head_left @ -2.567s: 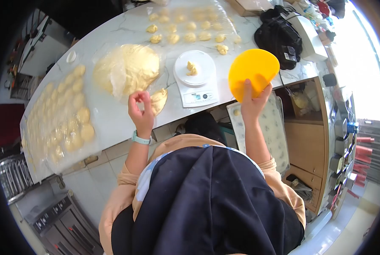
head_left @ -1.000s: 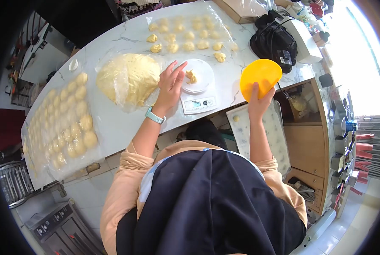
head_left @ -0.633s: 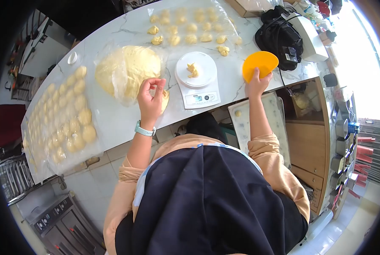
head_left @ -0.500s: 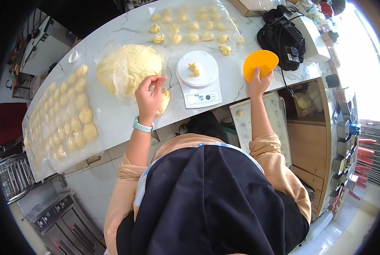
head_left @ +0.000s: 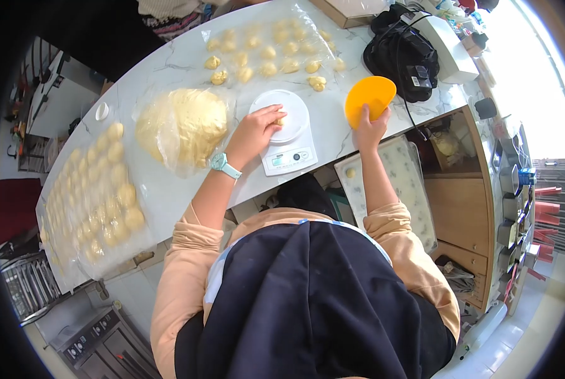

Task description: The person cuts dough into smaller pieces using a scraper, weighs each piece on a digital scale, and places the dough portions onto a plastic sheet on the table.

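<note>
My left hand (head_left: 255,136), with a pale green watch on its wrist, reaches over the white kitchen scale (head_left: 293,155). Its fingers close around a small piece of dough (head_left: 281,121) on the round weighing plate, hiding part of it. To the right, my right hand (head_left: 371,129) grips a yellow dough scraper (head_left: 366,96) by its lower edge, just above the table. A large mass of dough (head_left: 200,120), partly under clear plastic, lies left of the scale.
Dough balls (head_left: 115,151) lie in rows under plastic at left, and more dough pieces (head_left: 268,68) sit at the back. A black bag (head_left: 402,57) with a cable rests at back right. A tray (head_left: 393,183) stands below the table edge.
My left hand has moved right, from beside the large dough onto the dough piece on the scale. My right hand still holds the scraper. The whole view has shifted slightly.
</note>
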{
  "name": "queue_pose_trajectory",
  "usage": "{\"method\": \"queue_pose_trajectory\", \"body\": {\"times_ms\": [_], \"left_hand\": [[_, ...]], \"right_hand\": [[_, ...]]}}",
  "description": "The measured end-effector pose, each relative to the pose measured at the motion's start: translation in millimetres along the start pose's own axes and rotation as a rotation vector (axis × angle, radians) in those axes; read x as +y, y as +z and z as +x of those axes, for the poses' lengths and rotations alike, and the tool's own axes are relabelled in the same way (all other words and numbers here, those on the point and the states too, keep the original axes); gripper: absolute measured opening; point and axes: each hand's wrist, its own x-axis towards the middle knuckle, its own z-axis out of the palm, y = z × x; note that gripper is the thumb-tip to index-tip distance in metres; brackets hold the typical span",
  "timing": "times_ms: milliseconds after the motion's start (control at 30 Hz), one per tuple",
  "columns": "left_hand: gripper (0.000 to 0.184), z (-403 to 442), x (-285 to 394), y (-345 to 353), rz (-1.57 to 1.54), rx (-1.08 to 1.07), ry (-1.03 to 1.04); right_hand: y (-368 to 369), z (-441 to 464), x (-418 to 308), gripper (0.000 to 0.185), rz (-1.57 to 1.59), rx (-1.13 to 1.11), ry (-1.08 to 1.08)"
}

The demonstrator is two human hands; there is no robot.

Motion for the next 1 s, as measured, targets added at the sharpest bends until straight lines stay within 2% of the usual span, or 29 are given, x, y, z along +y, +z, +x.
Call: {"method": "queue_pose_trajectory", "body": {"times_ms": [100, 200, 333, 367, 467, 567, 667, 733, 800, 833, 867, 933, 967, 1000], "left_hand": [[0.023, 36, 0, -5, -0.125, 0.070, -0.080], [0.021, 83, -8, 4, -0.176, 0.106, -0.001], [0.022, 127, -46, 36, 0.104, -0.052, 0.071], [0.023, 132, -47, 38, 0.202, -0.150, -0.063], [0.027, 135, -74, 45, 0.043, -0.278, -0.115], [0.031, 116, -55, 28, -0.118, -0.359, -0.132], [0.030, 72, -23, -4, 0.012, -0.101, 0.118], [0.021, 26, 5, -32, -0.116, 0.090, -0.022], [0.016, -33, 5, -44, -0.218, 0.330, -0.233], [0.022, -69, -2, -42, -0.197, 0.439, -0.310], [0.030, -101, -6, -38, -0.173, 0.555, -0.391], [0.043, -146, 6, -32, 0.102, 0.614, -0.397], [0.051, -165, 12, -28, 0.241, 0.625, -0.403], [0.054, -179, 9, -21, 0.215, 0.605, -0.424]], "right_hand": [[1, 0, -4, 0.043, 0.006, 0.007, -0.017], [0, 1, -6, 0.042, -0.002, 0.005, -0.026], [-1, 1, -4, 0.041, 0.025, -0.008, 0.008], [0, 1, -3, 0.041, 0.029, 0.002, 0.007], [-2, 2, -1, 0.040, 0.031, 0.020, 0.010], [-2, -3, -1, 0.039, 0.046, 0.014, 0.017], [-1, 0, 6, 0.036, 0.111, 0.021, 0.006], [0, -1, 7, 0.033, 0.185, 0.028, -0.002], [-1, 1, 5, 0.030, 0.435, 0.108, 0.044], [2, -1, 0, 0.029, 0.559, 0.139, 0.074], [6, -8, -21, 0.029, 0.609, 0.016, 0.048], [13, -34, -82, 0.030, 0.703, -0.242, 0.016], [23, -49, -95, 0.030, 0.723, -0.496, 0.011], [33, -67, -116, 0.031, 0.605, -0.784, -0.034]]}}
